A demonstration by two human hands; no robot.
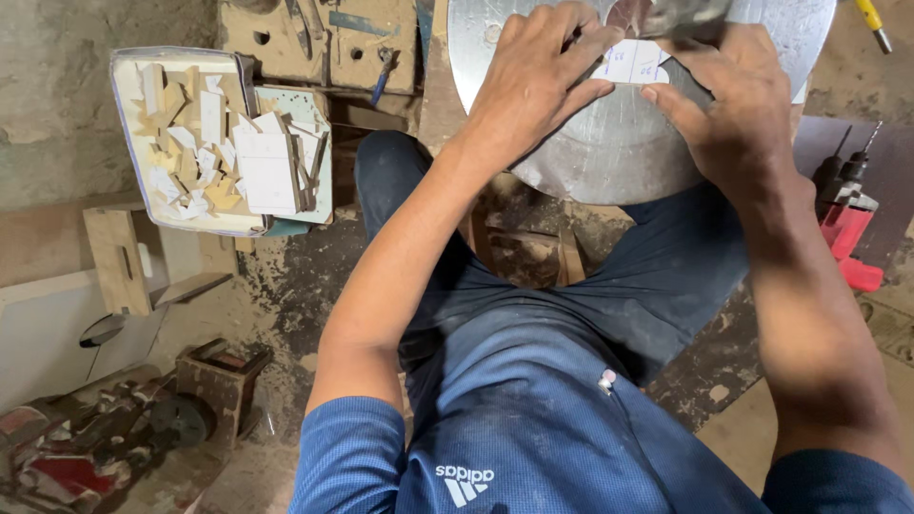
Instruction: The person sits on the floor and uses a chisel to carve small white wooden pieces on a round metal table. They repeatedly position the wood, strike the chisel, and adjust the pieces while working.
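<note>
A small white flat piece (636, 63) with pen marks lies on a round grey metal disc (609, 152) at the top of the head view. My left hand (538, 81) presses on the piece's left side with its fingers curled over it. My right hand (728, 105) holds the piece's right side, thumb along its lower edge. A dark machine part (681, 13) sits just above the piece, partly hidden by my right hand. My knees in blue trousers are under the disc.
A tray (129, 143) with several white and tan cut pieces stands at the upper left. A red power drill (850, 224) lies at the right. Wooden blocks (116, 259) and a dusty red and black machine (105, 438) are at the left, on a dusty floor.
</note>
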